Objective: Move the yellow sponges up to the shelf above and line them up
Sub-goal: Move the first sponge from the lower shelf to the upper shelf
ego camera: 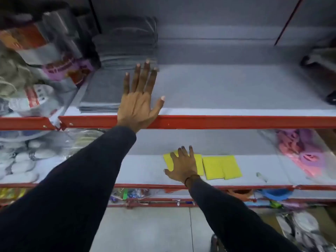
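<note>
We look down on two red-edged store shelves. On the lower shelf (145,171), near its front edge and about midway along, lie the yellow sponges (222,167), flat on the grey surface. The right hand (182,165) is spread wide and laid palm-down over the left ones, hiding most of them; only a yellow corner by the thumb and a strip past the little finger show, so we cannot count how many lie beneath. It grips nothing that we can see. The two sponges to its right lie in the open, touching or slightly overlapping, their long sides running from the front edge toward the back, turned a little off square.

The left hand (139,99) reaches over the front edge of the upper shelf (236,88), fingers splayed wide and empty, the palm seemingly just above or on the surface; the blur does not let us say which. Its fingertips reach a stack of folded grey cloths (125,42) near the back left corner, and flat grey sheets (101,91) lie just beside it toward the left edge.

Plastic-wrapped goods (36,57) at the far left are smeared by motion and unreadable. A bag of pink and purple items (301,155) at the lower shelf's right end is cut off by the frame. Dark sleeves (72,188) cover both arms.
</note>
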Demonstrator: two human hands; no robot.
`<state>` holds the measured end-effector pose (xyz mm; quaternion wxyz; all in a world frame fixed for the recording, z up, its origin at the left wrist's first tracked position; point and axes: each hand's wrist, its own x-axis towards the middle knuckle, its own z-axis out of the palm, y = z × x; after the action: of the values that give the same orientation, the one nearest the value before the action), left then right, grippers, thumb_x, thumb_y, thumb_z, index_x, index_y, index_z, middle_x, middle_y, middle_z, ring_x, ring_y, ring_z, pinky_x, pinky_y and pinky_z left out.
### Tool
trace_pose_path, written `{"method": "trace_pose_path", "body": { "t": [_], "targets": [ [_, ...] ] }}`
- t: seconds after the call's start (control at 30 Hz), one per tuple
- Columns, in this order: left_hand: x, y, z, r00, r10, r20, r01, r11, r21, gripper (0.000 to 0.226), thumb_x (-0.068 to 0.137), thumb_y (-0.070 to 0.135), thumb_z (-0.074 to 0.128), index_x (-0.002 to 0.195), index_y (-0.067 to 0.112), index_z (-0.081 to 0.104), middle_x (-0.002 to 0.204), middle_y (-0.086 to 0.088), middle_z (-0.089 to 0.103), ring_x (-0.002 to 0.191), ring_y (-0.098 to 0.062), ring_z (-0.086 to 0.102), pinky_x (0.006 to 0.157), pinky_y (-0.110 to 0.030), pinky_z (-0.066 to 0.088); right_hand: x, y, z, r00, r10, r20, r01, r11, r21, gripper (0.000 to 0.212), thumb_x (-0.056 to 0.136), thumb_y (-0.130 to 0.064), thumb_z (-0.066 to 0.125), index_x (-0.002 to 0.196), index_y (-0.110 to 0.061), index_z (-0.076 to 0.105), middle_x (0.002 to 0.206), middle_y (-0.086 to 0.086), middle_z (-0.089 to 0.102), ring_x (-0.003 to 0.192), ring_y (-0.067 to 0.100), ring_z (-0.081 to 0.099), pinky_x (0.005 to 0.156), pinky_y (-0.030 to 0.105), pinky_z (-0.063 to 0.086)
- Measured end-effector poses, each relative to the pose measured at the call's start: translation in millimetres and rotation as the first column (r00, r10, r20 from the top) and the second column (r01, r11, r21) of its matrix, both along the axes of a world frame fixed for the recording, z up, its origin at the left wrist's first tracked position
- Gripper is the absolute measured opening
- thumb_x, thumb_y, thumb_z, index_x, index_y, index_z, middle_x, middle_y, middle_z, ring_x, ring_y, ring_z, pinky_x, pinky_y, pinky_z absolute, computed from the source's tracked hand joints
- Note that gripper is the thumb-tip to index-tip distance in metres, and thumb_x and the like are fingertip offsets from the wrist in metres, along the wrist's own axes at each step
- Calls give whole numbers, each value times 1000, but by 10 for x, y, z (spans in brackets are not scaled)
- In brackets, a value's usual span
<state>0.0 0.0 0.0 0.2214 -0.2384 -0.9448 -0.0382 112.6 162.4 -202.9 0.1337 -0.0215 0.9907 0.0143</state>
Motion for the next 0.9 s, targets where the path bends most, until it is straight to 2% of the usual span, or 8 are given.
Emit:
{"method": "trace_pose_path", "body": {
  "t": [0.07,0.2,0.33,0.5,0.63,0.77,0.83,0.9],
  "targets": [
    [-23,10,8,1000,23,12,-23,1000,14,82,105,60,20,170,14,-1,179,-15,-5,166,-36,-4,132,-60,2,-80,-132,-78,997,33,70,-39,996,83,77,92,-64,53,154,-20,38,160,27,38,156,41,24,128,64,3],
    [-52,13,-32,1000,11,5,-11,1000,2,82,105,60,21,170,14,-2,179,-16,-4,165,-37,-4,132,-61,2,-30,-345,-196,993,75,90,-75,997,-3,63,90,-26,65,147,-16,40,151,21,42,128,42,53,111,54,37],
    [-42,2,-11,999,26,20,-26,1000,2,83,105,62,18,170,16,-3,179,-15,-7,165,-36,-7,132,-60,2,85,-260,-82,995,98,11,-97,993,-66,63,86,-22,66,144,-16,42,149,17,41,117,41,57,95,48,45],
    [-14,-7,-7,998,24,52,-25,1000,10,81,105,62,16,170,18,-5,179,-10,-11,165,-33,-11,133,-59,-1,389,-142,523,888,249,-386,-338,924,-181,49,67,-36,65,113,-20,64,126,8,63,95,33,64,78,43,49],
    [17,-15,-9,998,33,57,-35,999,24,81,105,59,16,170,17,-5,179,-8,-11,165,-31,-12,133,-57,-1,529,69,1171,603,66,-795,-469,836,-285,48,68,-36,68,114,-22,63,124,10,66,103,31,63,81,39,49],
    [83,-5,24,997,27,78,-31,999,44,78,105,55,16,170,14,-2,179,-9,-12,166,-30,-11,134,-55,0,139,293,1990,444,-250,-861,-261,883,-390,41,77,-41,73,113,-23,64,123,6,61,98,28,62,76,34,52],
    [107,-10,30,995,36,97,-40,998,40,78,104,54,14,170,14,-1,179,-9,-13,166,-28,-12,134,-54,0,-106,344,2242,522,-362,-772,-59,888,-457,43,78,-45,73,113,-22,63,122,7,58,99,33,63,71,36,55],
    [121,-7,44,992,39,120,-44,998,45,80,103,55,11,170,14,-1,179,-7,-14,165,-27,-13,134,-52,-1,-297,347,2336,706,-376,-600,102,893,-439,51,81,-49,74,120,-18,61,124,12,55,104,39,62,76,42,56]
  ]
}}
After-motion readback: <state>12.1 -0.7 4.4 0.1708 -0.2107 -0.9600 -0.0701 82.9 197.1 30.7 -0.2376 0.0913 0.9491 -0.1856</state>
